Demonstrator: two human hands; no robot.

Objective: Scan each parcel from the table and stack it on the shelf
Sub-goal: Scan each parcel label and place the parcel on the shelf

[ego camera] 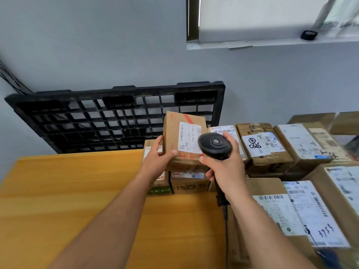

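1. Fingers (159, 141) of L hand (156, 158) grasp the held parcel (183, 144): thumb on its near face, the rest up its left side. Box is lifted & tilted, label (190, 137) toward the camera, over the far-right part of the tabletop (77, 191).
2. R hand (226, 167) fingers (210, 174) are clenched round the scanner (215, 146) handle. Scanner head is just right of the label & overlaps its edge. Cable (226, 220) hangs down on the near side.
3. Other parcels (266, 146) are packed to the right & under the held one. Black pallet (97, 117) leans on the far wall. No shelf in view.
4. Step, prob.: scanning this box; stacking not yet done.
5. Risk: one-hand grip sits low on the left side only, so the box could pivot or slip & drop onto the boxes below.
6. Risk: scanner looks v. close & off to one side of the barcode, so no read. Or it picks up a neighbour's code, since several labels face up nearby.
7. Risk: label is tilted, so a bad angle could block the read.
8. Risk: cable may snag on box corners at near right when the arm swings toward the shelf.
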